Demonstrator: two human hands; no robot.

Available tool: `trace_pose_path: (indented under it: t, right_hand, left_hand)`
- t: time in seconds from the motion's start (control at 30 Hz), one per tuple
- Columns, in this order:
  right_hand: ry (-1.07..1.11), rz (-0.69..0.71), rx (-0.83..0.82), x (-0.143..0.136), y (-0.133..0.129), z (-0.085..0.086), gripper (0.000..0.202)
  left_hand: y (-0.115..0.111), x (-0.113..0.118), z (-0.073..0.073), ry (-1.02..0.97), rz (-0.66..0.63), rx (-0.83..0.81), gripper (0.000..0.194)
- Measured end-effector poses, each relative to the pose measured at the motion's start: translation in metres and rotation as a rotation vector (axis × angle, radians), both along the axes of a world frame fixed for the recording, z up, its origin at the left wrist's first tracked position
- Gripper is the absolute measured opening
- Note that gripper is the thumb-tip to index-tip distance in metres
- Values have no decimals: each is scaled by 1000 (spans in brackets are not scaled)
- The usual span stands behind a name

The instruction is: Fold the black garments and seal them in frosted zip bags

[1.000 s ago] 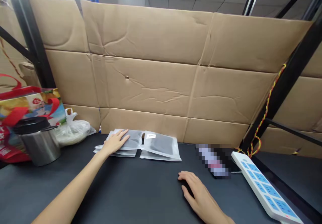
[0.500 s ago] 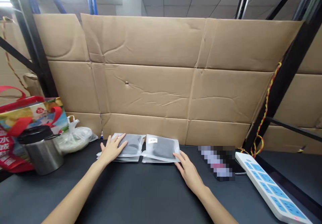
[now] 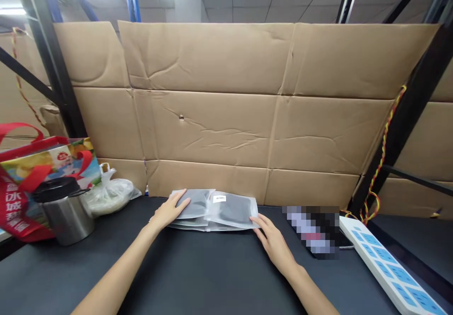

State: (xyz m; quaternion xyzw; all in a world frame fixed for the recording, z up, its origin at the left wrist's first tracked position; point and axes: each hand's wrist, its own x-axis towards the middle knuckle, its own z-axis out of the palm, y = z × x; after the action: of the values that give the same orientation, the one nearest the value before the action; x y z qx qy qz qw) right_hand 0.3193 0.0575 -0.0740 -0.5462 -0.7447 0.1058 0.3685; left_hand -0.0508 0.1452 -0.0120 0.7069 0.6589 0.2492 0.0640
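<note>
Two piles of frosted plastic packets with dark contents lie flat side by side on the black tabletop, against the cardboard. My left hand [image 3: 170, 211] is spread over the outer edge of the left packets [image 3: 197, 201], fingers apart. At the right packets [image 3: 233, 210], which bear a small white label [image 3: 219, 198], my right hand [image 3: 272, 239] rests its stretched fingers on the near right corner. The inner edges of the piles meet and seem to overlap. What is inside the packets cannot be made out clearly.
Left stand a steel mug [image 3: 67, 218] with a black lid, a red printed bag [image 3: 21, 211] and a knotted clear plastic bag [image 3: 113, 197]. A blurred-out phone-like object [image 3: 313, 232] and a white power strip [image 3: 392, 268] lie right. A cardboard wall [image 3: 212, 131] closes the back.
The left packets have slid right under my left hand, closing the gap to the right packets. My right hand stays at the right packets' corner. The whole view has shifted slightly.
</note>
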Motion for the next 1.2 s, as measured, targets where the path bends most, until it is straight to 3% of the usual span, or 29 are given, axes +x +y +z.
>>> trace_pose_path:
  t: [0.13, 0.27, 0.33, 0.4, 0.47, 0.53, 0.6, 0.73, 0.9, 1.2]
  right_hand:
    - [-49, -6, 17, 6, 0, 0, 43]
    - [-107, -60, 171, -4, -13, 20, 48]
    - [-167, 23, 223, -14, -26, 31, 45]
    - [-237, 154, 203, -23, -42, 38, 45]
    - [-292, 235, 114, -29, -58, 39, 44]
    - [-329, 265, -20, -32, -71, 37, 45]
    - [-344, 264, -137, -33, -79, 36, 48]
    - [-327, 234, -215, -34, -83, 42, 47]
    - [-310, 229, -247, -36, -84, 50, 47]
    - [-277, 233, -240, -33, -84, 48, 46]
  left_hand:
    - [-1, 10, 10, 69, 25, 23, 60]
    - [-17, 36, 19, 139, 19, 157, 54]
    - [-37, 57, 16, 198, -161, 285, 47]
    - [-66, 76, 7, 265, -435, 389, 43]
    - [-95, 86, -6, 326, -614, 372, 43]
    - [-117, 86, -22, 400, -678, 296, 49]
    - [-128, 79, -35, 460, -676, 226, 55]
    - [-124, 66, -51, 470, -593, 182, 56]
    - [-120, 67, -52, 450, -582, 151, 57]
    - [-121, 68, -53, 443, -574, 127, 57]
